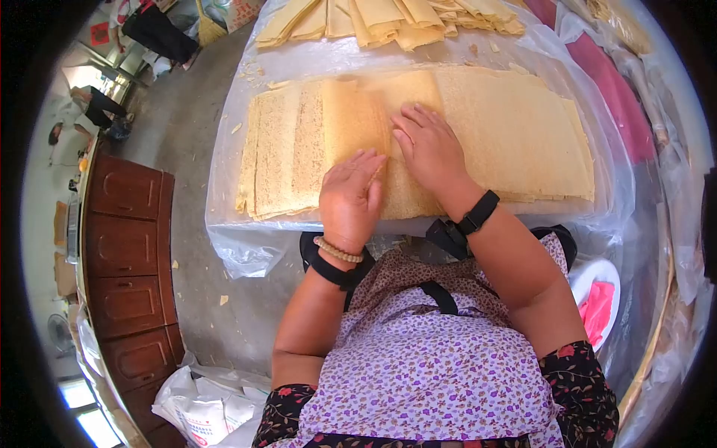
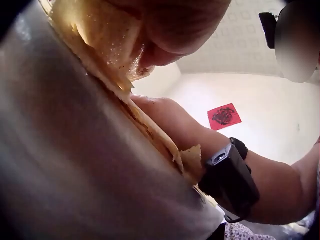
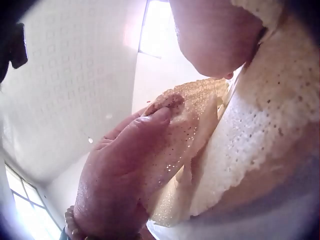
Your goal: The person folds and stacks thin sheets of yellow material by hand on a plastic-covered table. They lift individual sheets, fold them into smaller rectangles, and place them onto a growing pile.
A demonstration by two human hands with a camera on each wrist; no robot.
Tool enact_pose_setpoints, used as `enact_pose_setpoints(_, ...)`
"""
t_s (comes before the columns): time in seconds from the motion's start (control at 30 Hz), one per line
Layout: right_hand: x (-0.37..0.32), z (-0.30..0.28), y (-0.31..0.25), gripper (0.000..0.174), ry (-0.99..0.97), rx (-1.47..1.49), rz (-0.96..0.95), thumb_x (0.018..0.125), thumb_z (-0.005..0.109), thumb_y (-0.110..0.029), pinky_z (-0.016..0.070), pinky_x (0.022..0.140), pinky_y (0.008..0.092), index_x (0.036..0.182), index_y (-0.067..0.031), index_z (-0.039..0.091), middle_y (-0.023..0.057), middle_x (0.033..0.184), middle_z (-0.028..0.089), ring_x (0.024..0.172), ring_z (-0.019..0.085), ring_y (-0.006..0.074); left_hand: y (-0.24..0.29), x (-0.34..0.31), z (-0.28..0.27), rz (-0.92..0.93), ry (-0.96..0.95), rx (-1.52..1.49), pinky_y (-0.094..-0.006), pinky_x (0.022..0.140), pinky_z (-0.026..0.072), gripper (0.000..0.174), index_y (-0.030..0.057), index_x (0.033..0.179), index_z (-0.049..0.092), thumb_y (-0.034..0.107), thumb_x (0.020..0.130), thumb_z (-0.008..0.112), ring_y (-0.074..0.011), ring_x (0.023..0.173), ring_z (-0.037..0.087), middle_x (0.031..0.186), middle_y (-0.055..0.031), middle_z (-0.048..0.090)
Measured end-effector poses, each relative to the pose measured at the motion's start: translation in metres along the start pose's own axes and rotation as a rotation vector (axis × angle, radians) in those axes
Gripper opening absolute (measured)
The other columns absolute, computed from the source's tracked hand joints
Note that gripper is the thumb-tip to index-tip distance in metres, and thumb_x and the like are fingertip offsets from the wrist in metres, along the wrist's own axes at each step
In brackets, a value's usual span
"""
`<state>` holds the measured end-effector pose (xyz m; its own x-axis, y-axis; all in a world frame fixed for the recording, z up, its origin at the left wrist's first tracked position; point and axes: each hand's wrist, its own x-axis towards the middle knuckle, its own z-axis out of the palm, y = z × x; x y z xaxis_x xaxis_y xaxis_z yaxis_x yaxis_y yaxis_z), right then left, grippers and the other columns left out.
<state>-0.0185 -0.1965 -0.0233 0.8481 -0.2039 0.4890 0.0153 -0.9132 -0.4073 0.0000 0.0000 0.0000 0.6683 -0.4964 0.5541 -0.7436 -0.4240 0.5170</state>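
Observation:
Thin yellow sheets (image 1: 515, 134) lie in a wide stack, with a darker folded sheet (image 1: 355, 119) across the middle. My left hand (image 1: 349, 196) is at this sheet's near part; in the right wrist view the left hand (image 3: 117, 172) holds the perforated sheet (image 3: 185, 130) between thumb and fingers. Just right of the fold, my right hand (image 1: 432, 153) rests palm down, fingers loosely extended, on the sheets. Part of a hand (image 2: 185, 25) shows close up over the sheet edges in the left wrist view. The undersides of both palms are hidden in the head view.
More folded sheets (image 1: 358, 19) lie at the table's far end. Clear plastic (image 1: 246, 250) covers the table and hangs over its near edge. A white basin (image 1: 616, 299) with a pink cloth stands at the right, wooden cabinets (image 1: 123, 250) at the left. Two people are at the upper left.

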Motion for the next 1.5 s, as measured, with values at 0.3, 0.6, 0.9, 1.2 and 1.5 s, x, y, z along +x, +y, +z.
enact_pose_setpoints(0.3,-0.001,-0.021,-0.007,0.027,0.094,0.074,-0.131,0.092,0.069,-0.026,0.0475,0.1,0.049,0.112,-0.0099,0.074,0.0161,0.117,0.068,0.111,0.063,0.036,-0.001,0.005,0.027,0.112,-0.043,0.025,-0.0467,0.094,0.0537,0.019,0.0045,0.104,0.075,0.009,0.086,0.07,-0.0383,0.108,0.069,0.113,-0.0177,0.074)
enact_pose_setpoints(0.6,-0.002,-0.038,-0.02,0.025,0.188,0.261,-0.188,0.089,0.07,-0.015,0.0417,0.114,0.0445,0.112,-0.0081,0.076,0.0131,0.133,0.067,0.136,0.052,0.0355,0.024,-0.005,0.006,0.037,-0.241,0.226,-0.05,0.116,0.0356,0.056,0.0049,0.13,0.065,0.04,0.088,0.074,-0.0344,0.142,0.047,0.147,-0.0157,0.056)
enact_pose_setpoints(0.9,-0.006,-0.017,-0.011,0.014,0.038,0.13,-0.174,0.088,0.068,-0.013,0.0482,0.104,0.0447,0.097,-0.0082,0.079,0.01,0.12,0.073,0.12,0.062,0.0331,0.026,-0.014,0.004,0.092,-0.396,0.312,-0.0547,0.121,0.027,0.086,0.0061,0.153,0.043,0.055,0.088,0.071,-0.0375,0.152,0.034,0.162,-0.0195,0.041)
enact_pose_setpoints(1.2,-0.007,-0.026,-0.021,0.015,0.026,0.247,-0.306,0.09,0.068,-0.016,0.0514,0.098,0.0434,0.099,-0.0084,0.079,0.0094,0.115,0.076,0.114,0.067,0.0304,0.019,-0.018,0.005,0.153,-0.406,0.38,-0.0565,0.121,0.0273,0.083,0.0044,0.149,0.049,0.06,0.089,0.066,-0.0371,0.151,0.035,0.157,-0.0198,0.045)
enact_pose_setpoints(1.5,-0.005,-0.023,-0.023,0.017,-0.018,0.252,-0.273,0.086,0.071,-0.009,0.0539,0.093,0.0427,0.102,-0.0068,0.076,0.01,0.113,0.075,0.108,0.068,0.0322,0.042,-0.082,0.025,0.429,-0.42,0.007,-0.0434,0.089,0.0527,0.027,0.0024,0.1,0.066,0.026,0.088,0.074,-0.0334,0.106,0.063,0.106,-0.0144,0.064)
